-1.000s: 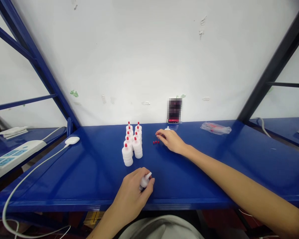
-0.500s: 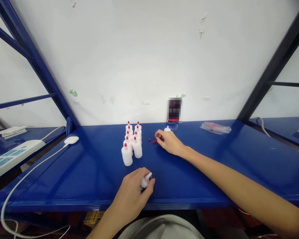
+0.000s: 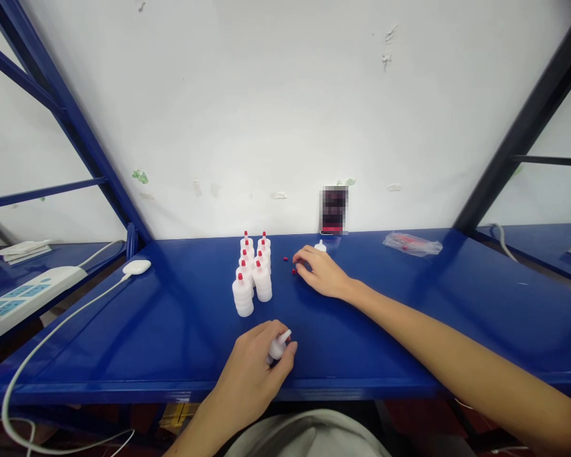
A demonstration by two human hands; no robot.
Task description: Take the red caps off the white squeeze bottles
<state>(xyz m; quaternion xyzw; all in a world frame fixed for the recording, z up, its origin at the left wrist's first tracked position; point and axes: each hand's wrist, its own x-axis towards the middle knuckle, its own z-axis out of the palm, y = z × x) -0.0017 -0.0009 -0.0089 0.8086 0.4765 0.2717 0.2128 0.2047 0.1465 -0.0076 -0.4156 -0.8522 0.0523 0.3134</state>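
Directly ahead of you, a white wall (image 3: 266,114) backs the bench; its surface carries peeling patches (image 3: 386,59) and a small green mark (image 3: 139,176); light spreads across it, brighter toward the middle. Your blue tabletop (image 3: 385,343) is glossy and returns soft reflections; a blue frame post (image 3: 78,136) with a crossbar (image 3: 42,193) bounds your left; a dark frame post (image 3: 516,117) with a thin rail (image 3: 552,161) bounds your right. Beyond the posts, note further blue surfaces (image 3: 537,235); below your front edge, a dim reddish area (image 3: 412,414) is too dark to identify.
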